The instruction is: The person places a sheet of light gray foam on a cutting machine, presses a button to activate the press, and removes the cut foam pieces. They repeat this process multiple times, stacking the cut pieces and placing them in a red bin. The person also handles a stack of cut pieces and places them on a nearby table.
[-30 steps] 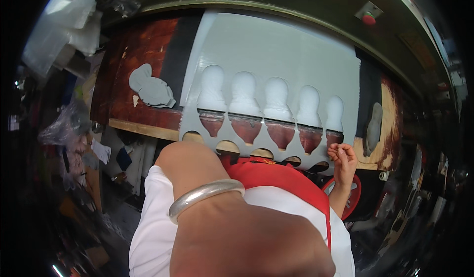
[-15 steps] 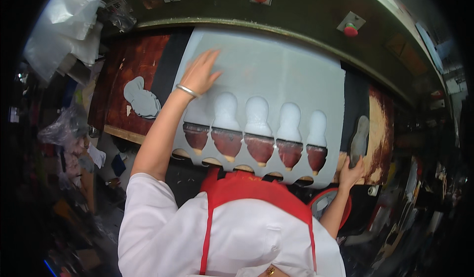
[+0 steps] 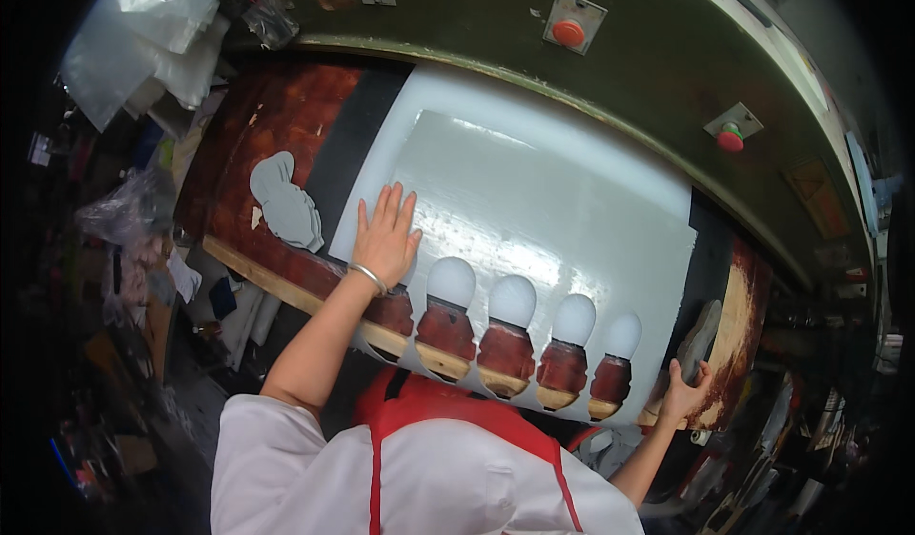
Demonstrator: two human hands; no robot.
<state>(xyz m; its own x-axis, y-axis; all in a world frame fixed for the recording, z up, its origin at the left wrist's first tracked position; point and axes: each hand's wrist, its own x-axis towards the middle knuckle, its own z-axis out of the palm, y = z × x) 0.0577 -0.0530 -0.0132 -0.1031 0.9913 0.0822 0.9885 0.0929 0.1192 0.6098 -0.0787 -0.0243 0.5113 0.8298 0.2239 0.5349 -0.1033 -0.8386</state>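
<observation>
My left hand lies flat with its fingers stretched out on the left part of a grey sheet. Several insole-shaped holes run along the sheet's near edge, which hangs over the front of the table. Through them show a white cutting board and reddish-brown wood. At the right, my right hand grips the near end of a sole-shaped cutting die, greyish and narrow. The die stands beside the sheet's right edge, and my fingers cover its near end.
A pile of grey insole pieces rests on the wooden table at the left. Across the back runs a green machine beam with a red button and another red button. Clear plastic bags hang at the far left.
The grey sheet has slid toward me, baring a band of white board behind it. My left hand has come nearer with it and lies flat. The right hand keeps its grip on the die.
</observation>
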